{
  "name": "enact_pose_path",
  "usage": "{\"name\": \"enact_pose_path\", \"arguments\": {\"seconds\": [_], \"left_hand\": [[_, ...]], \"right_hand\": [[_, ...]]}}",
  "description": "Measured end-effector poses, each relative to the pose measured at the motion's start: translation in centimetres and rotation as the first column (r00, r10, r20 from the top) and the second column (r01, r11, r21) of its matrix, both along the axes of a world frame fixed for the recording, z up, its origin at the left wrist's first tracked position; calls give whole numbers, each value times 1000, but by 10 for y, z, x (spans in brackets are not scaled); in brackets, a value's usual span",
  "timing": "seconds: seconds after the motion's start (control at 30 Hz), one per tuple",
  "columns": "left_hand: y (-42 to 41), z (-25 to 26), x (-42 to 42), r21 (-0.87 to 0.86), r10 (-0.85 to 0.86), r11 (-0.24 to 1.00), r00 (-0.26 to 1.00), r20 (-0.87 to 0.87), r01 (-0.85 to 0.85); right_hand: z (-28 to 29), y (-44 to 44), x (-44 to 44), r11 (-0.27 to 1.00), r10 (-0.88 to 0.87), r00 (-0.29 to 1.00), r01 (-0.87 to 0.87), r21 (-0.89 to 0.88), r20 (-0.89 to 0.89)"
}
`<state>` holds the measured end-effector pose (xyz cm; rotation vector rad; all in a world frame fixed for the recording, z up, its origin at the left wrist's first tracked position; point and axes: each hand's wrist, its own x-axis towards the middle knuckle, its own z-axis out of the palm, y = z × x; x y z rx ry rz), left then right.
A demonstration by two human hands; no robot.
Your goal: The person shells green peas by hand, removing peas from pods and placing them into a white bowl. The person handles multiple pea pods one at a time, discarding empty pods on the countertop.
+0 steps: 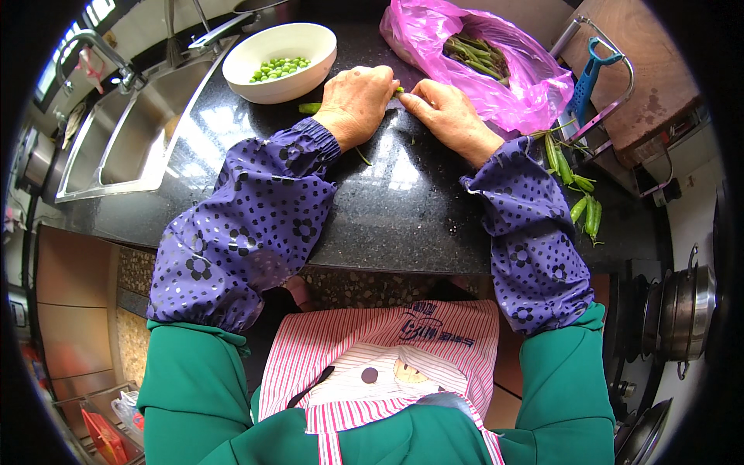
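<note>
My left hand (360, 102) is curled with its back towards me, gripping a small green pea pod (399, 90) whose end shows past the fingers. The thumb and forefinger of my right hand (444, 116) meet at that end of the pod; the rest is hidden. Up and left of my left hand stands a cream bowl (285, 92) with shelled green peas (280, 68) in it. Another pod (310, 108) lies partly behind my left wrist. Beyond my right hand, an open pink plastic bag (415, 43) holds many pods (478, 55).
Several loose pods (561, 165) lie on the black stone counter (401, 226) by my right sleeve. A steel double sink (145, 128) with a faucet (102, 43) is at left. A blue peeler (587, 81) hangs on a metal rack beside a wooden board (645, 81). A pot (686, 314) stands far right.
</note>
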<state>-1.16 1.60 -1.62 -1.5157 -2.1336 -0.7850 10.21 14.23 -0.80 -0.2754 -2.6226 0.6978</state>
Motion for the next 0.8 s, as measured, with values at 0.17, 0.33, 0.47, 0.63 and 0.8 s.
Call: {"name": "enact_pose_path", "arguments": {"seconds": [0.17,0.33,0.47,0.63,0.8], "left_hand": [[-5,4,4,-24,39,999,999,4,-39],[-2,1,2,-54,75,996,997,-19,-76],[-3,3,3,-53,89,995,996,-17,-90],[-3,4,-2,13,47,999,995,86,-48],[-5,2,-13,128,-63,991,967,245,32]], "right_hand": [[-1,-1,-1,999,-20,999,19,32,29],[0,-2,0,994,-48,998,43,102,49],[0,-3,0,978,-78,995,65,197,56],[-1,-2,0,988,-78,997,80,129,-17],[-8,6,-6,996,-1,995,-7,-89,-95]]}}
